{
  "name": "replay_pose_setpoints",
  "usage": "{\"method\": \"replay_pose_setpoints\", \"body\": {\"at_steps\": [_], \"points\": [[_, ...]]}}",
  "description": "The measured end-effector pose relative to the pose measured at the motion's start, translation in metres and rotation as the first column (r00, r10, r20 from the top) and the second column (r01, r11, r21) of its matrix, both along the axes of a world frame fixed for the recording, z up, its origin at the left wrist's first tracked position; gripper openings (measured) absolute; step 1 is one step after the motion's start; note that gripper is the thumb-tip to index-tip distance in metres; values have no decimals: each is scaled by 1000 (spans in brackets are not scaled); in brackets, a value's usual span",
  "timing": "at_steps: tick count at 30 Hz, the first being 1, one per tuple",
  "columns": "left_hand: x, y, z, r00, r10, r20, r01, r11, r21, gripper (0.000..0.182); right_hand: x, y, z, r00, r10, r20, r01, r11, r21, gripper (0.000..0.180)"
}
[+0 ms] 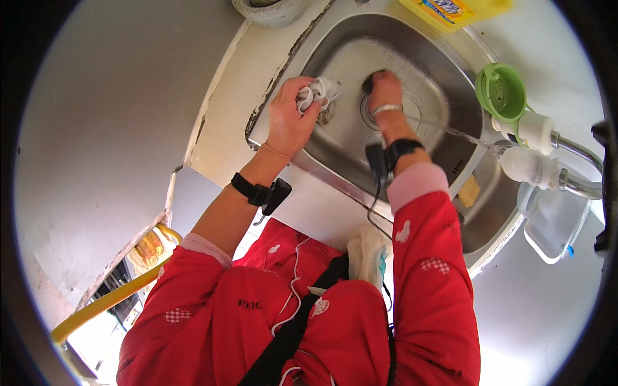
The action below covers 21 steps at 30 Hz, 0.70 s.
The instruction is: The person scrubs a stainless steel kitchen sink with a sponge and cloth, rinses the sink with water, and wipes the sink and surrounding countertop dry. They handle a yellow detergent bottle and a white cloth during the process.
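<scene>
My left hand [292,113] grips a bunched, wet white cloth [322,90] over the left side of the stainless steel sink [338,149]. Part of the cloth hangs down and looks greyish. Deeper in the basin is my right hand [387,91], blurred, its fingers curled and pointing down close to the drain [365,116]. A small dark object [368,84] lies against those fingers; whether they hold it cannot be made out. A stream of water [454,131] runs from the white faucet head [524,166] into the basin, passing beside my right wrist.
A second, smaller basin [492,193] with a yellowish sponge [468,191] adjoins on the right. Green strainer cups [502,91] hang by a white fitting [528,130]. A yellow detergent bottle [463,12], a stone mortar [275,12] and a clear plastic container [555,222] stand around the sink.
</scene>
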<state>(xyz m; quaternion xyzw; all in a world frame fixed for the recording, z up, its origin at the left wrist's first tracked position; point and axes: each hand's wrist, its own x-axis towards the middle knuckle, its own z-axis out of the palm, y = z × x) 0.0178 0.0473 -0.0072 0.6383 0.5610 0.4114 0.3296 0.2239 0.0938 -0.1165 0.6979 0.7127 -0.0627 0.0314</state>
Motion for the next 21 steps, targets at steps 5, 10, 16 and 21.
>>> {"method": "replay_pose_setpoints", "body": {"at_steps": [5, 10, 16, 21], "points": [[1, 1, 0, 1000, -7, -18, 8, 997, 75, 32, -42, -15, -6, 884, 309, -351, -312, 949, 50, 26], [1, 0, 0, 1000, -12, -2, 13, 999, 35, 32, 29, 13, -22, 970, -158, -184, 181, 977, 115, 24], [0, 0, 4, 999, -13, -43, 15, 999, 44, 32, 66, -57, -10, 768, -634, -89, 625, 772, -114, 27], [0, 0, -1, 1000, -17, -2, 17, 997, 74, 33, 5, 1, -22, 874, -380, -303, 429, 896, 116, 36]]}}
